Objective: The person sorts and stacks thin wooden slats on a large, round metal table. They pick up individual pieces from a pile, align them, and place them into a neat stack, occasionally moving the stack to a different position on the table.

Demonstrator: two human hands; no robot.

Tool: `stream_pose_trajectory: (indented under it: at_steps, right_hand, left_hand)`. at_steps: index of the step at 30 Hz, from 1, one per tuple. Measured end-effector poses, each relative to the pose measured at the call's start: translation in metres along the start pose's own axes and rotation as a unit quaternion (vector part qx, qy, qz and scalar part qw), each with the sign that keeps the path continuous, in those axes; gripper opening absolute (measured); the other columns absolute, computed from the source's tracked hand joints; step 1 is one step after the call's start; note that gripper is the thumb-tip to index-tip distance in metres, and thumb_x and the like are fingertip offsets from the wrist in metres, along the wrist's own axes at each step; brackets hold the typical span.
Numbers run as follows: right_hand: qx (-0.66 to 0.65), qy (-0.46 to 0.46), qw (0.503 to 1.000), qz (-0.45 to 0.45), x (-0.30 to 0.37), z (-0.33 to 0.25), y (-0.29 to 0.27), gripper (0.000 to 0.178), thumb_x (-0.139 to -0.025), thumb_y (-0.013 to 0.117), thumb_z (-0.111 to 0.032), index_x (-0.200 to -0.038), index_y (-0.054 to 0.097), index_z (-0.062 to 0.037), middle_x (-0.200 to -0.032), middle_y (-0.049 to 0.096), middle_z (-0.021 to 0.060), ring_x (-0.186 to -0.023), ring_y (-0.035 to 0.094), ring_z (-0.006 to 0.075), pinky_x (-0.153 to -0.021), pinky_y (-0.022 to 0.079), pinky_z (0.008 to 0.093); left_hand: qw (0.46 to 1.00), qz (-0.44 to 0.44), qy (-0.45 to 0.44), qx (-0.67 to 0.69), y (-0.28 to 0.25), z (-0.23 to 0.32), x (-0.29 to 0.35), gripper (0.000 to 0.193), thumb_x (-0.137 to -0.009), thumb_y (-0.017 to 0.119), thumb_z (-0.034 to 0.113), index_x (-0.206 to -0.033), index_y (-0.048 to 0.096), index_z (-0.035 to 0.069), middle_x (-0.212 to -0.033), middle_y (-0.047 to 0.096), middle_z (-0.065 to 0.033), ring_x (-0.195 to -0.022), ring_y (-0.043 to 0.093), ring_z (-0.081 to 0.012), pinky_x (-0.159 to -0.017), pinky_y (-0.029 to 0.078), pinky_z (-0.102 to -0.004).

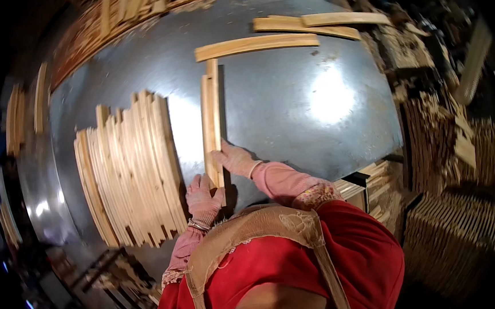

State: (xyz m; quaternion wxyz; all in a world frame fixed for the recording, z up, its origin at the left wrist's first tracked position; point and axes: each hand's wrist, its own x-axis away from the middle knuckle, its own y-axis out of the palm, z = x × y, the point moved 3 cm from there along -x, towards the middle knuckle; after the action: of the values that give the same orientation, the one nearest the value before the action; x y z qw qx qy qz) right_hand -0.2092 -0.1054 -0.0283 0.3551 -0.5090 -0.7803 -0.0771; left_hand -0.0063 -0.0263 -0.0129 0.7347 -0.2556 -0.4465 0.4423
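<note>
1. Slats [207, 114] of pale wood, two as a pair in the head view, are lying lengthwise in front of the person on a metal tabletop [279, 109], their ends not matching; one could be sliding past the other if pressure is coming from one side only
2. Left hand [202, 201] is resting at the pair's near end, fingers reaching forward along the left side and thumb lying toward the wood; whether it is truly gripping, I cannot tell, and a loose hold could be letting that end swing
3. Right hand [235, 159] is touching the pair's right side farther up, fingers bent against the edge; I cannot tell whether they are pinching, and a sideways push could be catching a splinter or a fingertip between the slats
4. Crosswise slat [257, 46] is lying just beyond the pair's far end, contact unclear; a forward shove could be knocking it askew
5. Slat row [136, 162] is standing to the left, its ends ragged; a pair moving carelessly leftward could be bumping it and spreading its pieces
6. Smooth, shiny metal is probably offering little friction, so any jolt could be carrying farther than intended
</note>
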Motion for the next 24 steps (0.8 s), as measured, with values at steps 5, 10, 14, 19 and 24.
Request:
stream_pose_trajectory:
  at_steps: [5,10,14,19,24]
  right_hand:
    - [0.095,-0.049,0.982,-0.157,-0.04,-0.068,0.094,0.096,-0.107,0.05,-0.065,-0.167,0.024,0.005,-0.145,0.062,0.0342,-0.132,0.062,0.0477,-0.113,0.049,0.0496]
    - [0.316,-0.279,0.902,0.096,-0.118,-0.04,-0.006,0.077,-0.102,0.062,-0.052,-0.161,0.047,-0.0049,-0.145,0.066,0.0236,-0.138,0.06,0.0417,-0.12,0.046,0.0464]
    - [0.402,-0.251,0.778,0.413,-0.169,-0.056,-0.226,0.064,-0.093,0.073,-0.045,-0.14,0.066,-0.0032,-0.136,0.069,0.0241,-0.131,0.062,0.044,-0.111,0.05,0.0515]
    - [0.496,-0.062,0.835,0.23,-0.182,-0.077,-0.306,0.057,-0.098,0.064,-0.055,-0.135,0.069,-0.011,-0.133,0.072,0.0219,-0.124,0.067,0.041,-0.105,0.053,0.051]
    - [0.379,-0.09,0.921,-0.012,-0.137,-0.116,-0.254,0.066,-0.103,0.048,-0.066,-0.138,0.069,-0.0138,-0.133,0.073,0.0222,-0.126,0.066,0.0442,-0.106,0.052,0.0528]
  left_hand:
    - [0.977,0.119,0.001,-0.175,-0.046,-0.027,0.036,0.095,-0.08,0.088,0.04,-0.158,0.046,0.007,-0.162,0.042,-0.018,-0.152,0.037,-0.0404,-0.13,0.026,-0.0569]
    - [0.978,0.139,-0.025,-0.155,-0.044,-0.03,0.03,0.089,-0.08,0.086,0.04,-0.155,0.049,0.01,-0.159,0.043,-0.0199,-0.151,0.036,-0.0417,-0.13,0.023,-0.0603]
    - [0.976,0.195,0.053,-0.085,-0.04,-0.018,0.015,0.082,-0.083,0.084,0.035,-0.154,0.051,0.01,-0.159,0.044,-0.0222,-0.146,0.043,-0.0445,-0.121,0.035,-0.0605]
    - [0.952,0.107,0.074,0.278,-0.012,0.033,-0.079,0.068,-0.094,0.078,0.03,-0.153,0.056,0.002,-0.147,0.059,-0.0225,-0.132,0.058,-0.044,-0.112,0.047,-0.0504]
    - [0.635,-0.101,-0.053,0.764,0.028,0.116,-0.175,0.071,-0.098,0.08,0.043,-0.147,0.058,-0.004,-0.141,0.064,-0.0167,-0.12,0.065,-0.0255,-0.104,0.053,-0.0401]
